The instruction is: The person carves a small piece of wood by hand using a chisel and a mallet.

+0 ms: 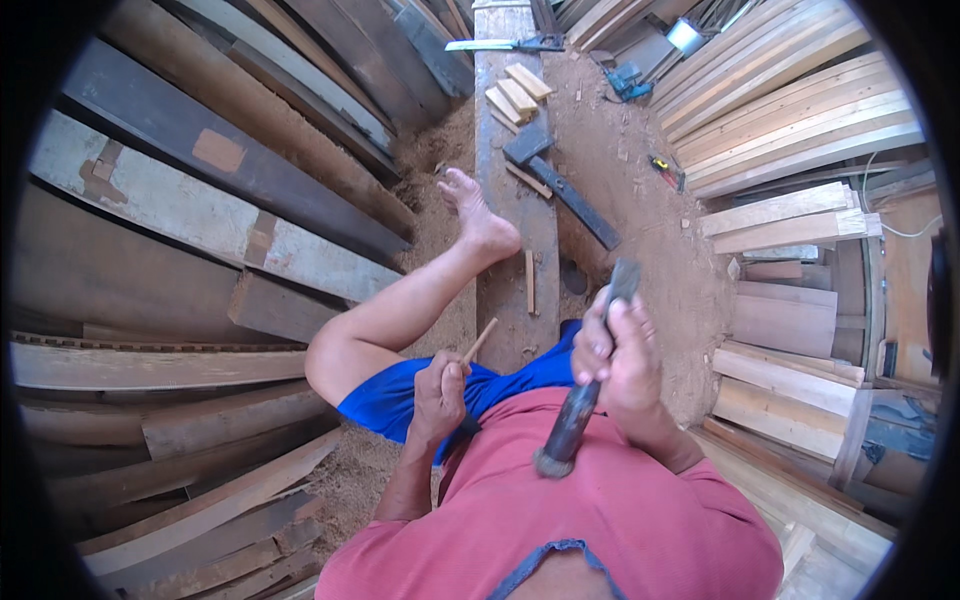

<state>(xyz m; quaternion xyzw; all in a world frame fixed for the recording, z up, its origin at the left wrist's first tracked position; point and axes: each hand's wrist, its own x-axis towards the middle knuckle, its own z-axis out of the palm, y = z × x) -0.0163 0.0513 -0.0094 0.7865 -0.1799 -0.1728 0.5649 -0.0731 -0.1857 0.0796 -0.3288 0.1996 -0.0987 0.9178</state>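
My left hand [438, 398] is closed around a thin wooden stick [482, 340] that points up and away, above the blue shorts. In my right hand [625, 355] is a chisel [574, 425], gripped near its middle. The flat metal blade points up and away, and the dark handle with its worn butt end hangs down over my red shirt. Ahead of both hands runs a narrow wooden bench [497, 290]. On it lies a mallet [528, 143] with a dark head and long dark handle. A slim wood strip [530, 283] rests nearer to me.
Small wood blocks [517, 95] and a handsaw [490, 45] lie at the bench's far end. Planks [200, 200] lean on the left; stacked timber [780, 100] fills the right. A teal power tool [628, 82] sits on the sawdust-covered floor [640, 190]. My bare foot is on the bench.
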